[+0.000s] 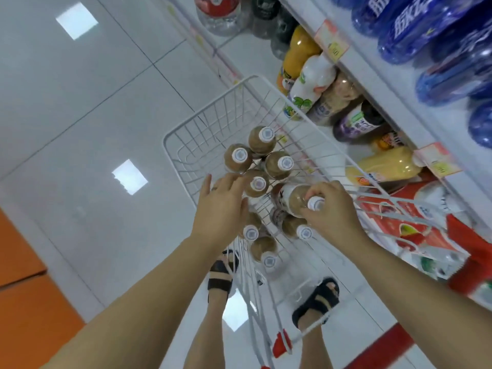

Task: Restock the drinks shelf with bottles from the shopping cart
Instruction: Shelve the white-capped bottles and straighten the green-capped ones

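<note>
The right hand (332,213) curls its fingers round the neck of a brown bottle (288,198). Its white cap shows between thumb and fingers (the body slants away beyond the fingertips), above the shopping cart (210,107). The left hand (221,209) is spread with straight fingers, and another upright bottle (257,183) stands just beside its fingertips. The drinks shelf (372,78) lies beyond the right fingers.

Bottles (262,137): we count seven or so, brown, white-capped, upright in the cart (202,134).
Tilted bottle (292,199): leaning above them, cap toward us.
Cart: white wire, beside the shelf (383,99).
</note>
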`<state>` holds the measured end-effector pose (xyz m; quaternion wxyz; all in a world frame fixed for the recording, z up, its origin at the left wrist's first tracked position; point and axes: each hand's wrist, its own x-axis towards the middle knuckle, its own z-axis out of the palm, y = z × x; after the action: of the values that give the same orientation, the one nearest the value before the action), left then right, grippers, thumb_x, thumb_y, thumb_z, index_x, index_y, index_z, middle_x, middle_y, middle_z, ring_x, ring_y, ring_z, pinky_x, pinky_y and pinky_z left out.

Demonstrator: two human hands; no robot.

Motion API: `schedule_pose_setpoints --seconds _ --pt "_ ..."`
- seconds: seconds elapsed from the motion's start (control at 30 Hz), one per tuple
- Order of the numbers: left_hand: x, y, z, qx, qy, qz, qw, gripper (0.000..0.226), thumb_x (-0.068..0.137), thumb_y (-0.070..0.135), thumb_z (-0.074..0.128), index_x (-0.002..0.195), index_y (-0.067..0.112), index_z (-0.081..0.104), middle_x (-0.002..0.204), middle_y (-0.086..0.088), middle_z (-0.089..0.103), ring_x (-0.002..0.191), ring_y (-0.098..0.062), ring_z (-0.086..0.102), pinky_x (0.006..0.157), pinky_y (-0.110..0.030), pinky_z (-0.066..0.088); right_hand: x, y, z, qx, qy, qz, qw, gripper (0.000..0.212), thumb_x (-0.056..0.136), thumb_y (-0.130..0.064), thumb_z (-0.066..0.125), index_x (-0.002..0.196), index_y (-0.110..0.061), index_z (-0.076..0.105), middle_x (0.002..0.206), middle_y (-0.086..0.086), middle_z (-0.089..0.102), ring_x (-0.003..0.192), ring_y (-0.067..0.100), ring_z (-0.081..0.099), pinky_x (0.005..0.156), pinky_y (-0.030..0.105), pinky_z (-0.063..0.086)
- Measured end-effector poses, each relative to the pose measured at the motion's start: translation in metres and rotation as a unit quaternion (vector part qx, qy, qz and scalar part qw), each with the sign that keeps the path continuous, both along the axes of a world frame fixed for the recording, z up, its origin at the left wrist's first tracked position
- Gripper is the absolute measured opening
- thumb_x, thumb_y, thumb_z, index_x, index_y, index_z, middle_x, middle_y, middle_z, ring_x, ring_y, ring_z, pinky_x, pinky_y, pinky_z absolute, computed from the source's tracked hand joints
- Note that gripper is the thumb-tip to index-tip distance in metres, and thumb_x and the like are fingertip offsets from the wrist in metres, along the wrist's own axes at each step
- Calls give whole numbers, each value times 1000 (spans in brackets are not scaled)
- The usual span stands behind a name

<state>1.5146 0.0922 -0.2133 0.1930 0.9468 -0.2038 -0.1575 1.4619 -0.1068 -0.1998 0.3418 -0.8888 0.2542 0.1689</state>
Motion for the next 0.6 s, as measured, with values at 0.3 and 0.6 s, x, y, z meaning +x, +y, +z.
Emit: schedule_pose_setpoints --seconds 0.3,0.6 --pt "26 -67 -33 179 101 -36 978 39 86 9 59 123 12 47 119 -11 38 84 -35 59 61 -40 46 -17 -38 58 61 -37 -21 997 24 66 -5 73 82 -15 58 85 -17 38 74 -2 45 66 20 45" --pt "-13 -53 88 44 79 -26 996 29 81 31 65 107 20 62 117 -1 49 82 -29 59 61 -34 45 -31 -55 136 73 -89 -31 993 21 65 -10 71 74 -22 57 85 -12 43 68 -2 48 58 6 36"
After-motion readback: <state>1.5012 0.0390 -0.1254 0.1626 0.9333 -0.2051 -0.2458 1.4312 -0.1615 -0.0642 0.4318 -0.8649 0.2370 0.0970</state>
